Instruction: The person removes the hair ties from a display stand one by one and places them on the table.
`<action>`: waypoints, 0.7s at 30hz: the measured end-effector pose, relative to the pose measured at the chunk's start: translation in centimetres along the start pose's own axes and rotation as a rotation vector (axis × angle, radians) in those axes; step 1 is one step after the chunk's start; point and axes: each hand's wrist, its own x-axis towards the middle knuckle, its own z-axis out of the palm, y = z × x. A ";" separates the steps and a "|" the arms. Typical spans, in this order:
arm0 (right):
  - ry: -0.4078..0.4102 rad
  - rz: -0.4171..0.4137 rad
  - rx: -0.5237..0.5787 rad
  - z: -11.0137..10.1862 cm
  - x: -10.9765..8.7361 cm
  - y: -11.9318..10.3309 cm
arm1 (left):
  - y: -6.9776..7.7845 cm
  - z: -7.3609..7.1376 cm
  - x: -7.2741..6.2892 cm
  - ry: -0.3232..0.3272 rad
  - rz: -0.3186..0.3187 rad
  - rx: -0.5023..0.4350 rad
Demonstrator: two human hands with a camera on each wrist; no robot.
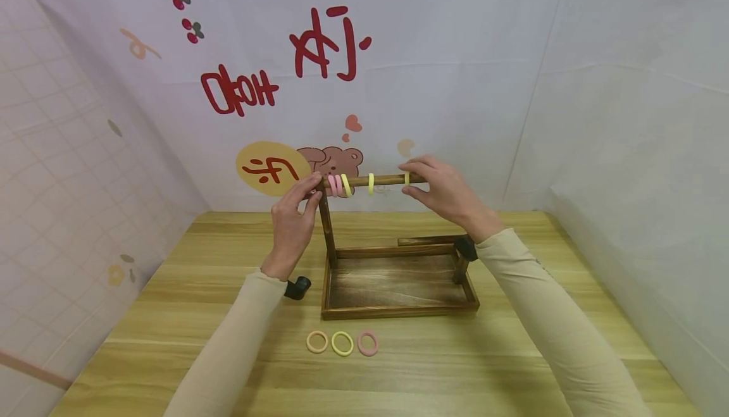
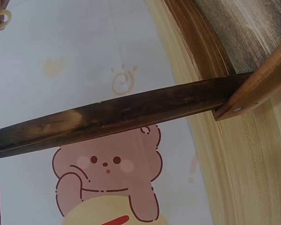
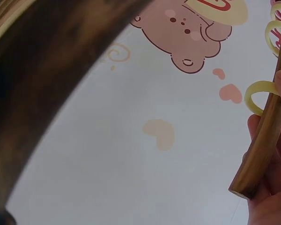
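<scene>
A wooden rod (image 1: 387,180) runs from the top of the left post (image 1: 327,227) of a wooden stand. Several hair ties hang on it: pink ones (image 1: 335,185) and a yellow one (image 1: 345,185) bunched at the left, another yellow tie (image 1: 371,183) further right. My left hand (image 1: 293,224) grips the rod's left end by the post. Near the free end (image 3: 246,187), my right hand (image 1: 444,189) pinches a yellow hair tie (image 3: 261,89) that encircles the rod, thumb and fingers on either side. In the left wrist view, only slivers of fingers show.
The stand's tray base (image 1: 398,311) sits on the wooden table (image 1: 228,316). Before it lie an orange hair tie (image 1: 317,342), a yellow one (image 1: 343,343) and a pink one (image 1: 367,343). A short right post (image 1: 460,271) rises beneath my right wrist. A printed cloth (image 1: 455,88) hangs behind.
</scene>
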 end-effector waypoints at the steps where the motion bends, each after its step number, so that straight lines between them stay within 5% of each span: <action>1: -0.004 0.006 -0.001 0.0 0.0 0.0 | 0.0 0.0 0.0 0.001 0.003 0.001; 21: -0.056 0.099 -0.015 -0.9 -0.5 0.5 | -0.1 0.0 -0.1 0.000 0.010 0.003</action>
